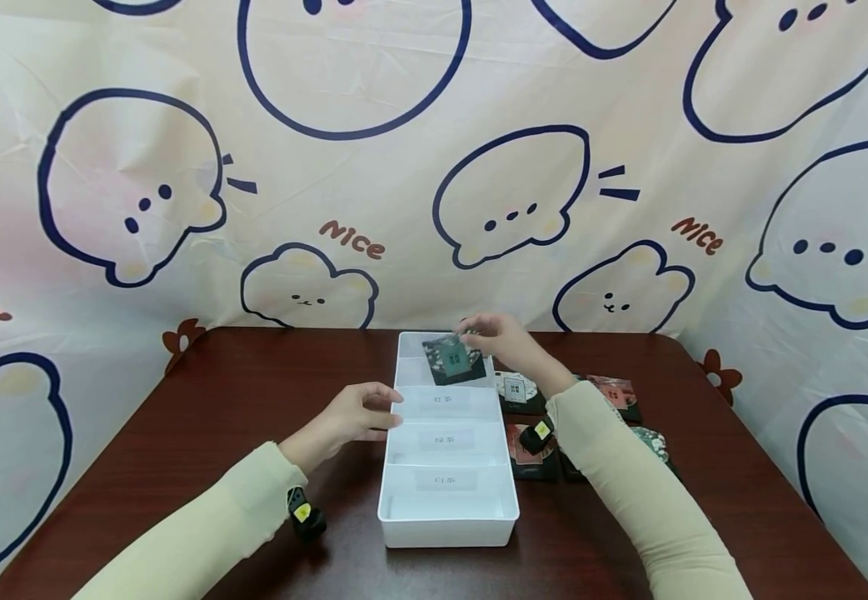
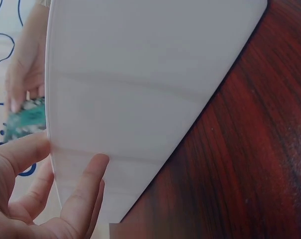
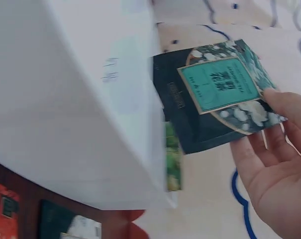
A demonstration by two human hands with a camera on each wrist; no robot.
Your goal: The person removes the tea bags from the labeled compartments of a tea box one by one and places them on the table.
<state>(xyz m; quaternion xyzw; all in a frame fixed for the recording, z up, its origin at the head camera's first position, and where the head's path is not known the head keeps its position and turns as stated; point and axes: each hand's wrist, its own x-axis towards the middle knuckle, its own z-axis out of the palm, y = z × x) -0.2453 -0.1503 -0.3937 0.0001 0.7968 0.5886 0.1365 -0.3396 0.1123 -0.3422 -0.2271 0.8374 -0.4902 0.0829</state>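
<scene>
Head view: green-labelled packet (image 1: pixel 449 363) is pinched by right hand (image 1: pixel 505 340), held tilted over far end of white divided box (image 1: pixel 449 534) on bench (image 1: pixel 314 360); other packets (image 1: pixel 521 395) are laid right of box. Box's left side is touched by left hand (image 1: pixel 351 414). Left wrist: outer wall is touched by loosely extended fingers, nothing gripped. Right wrist: packet is gripped at its edge, between thumb and fingers.
</scene>
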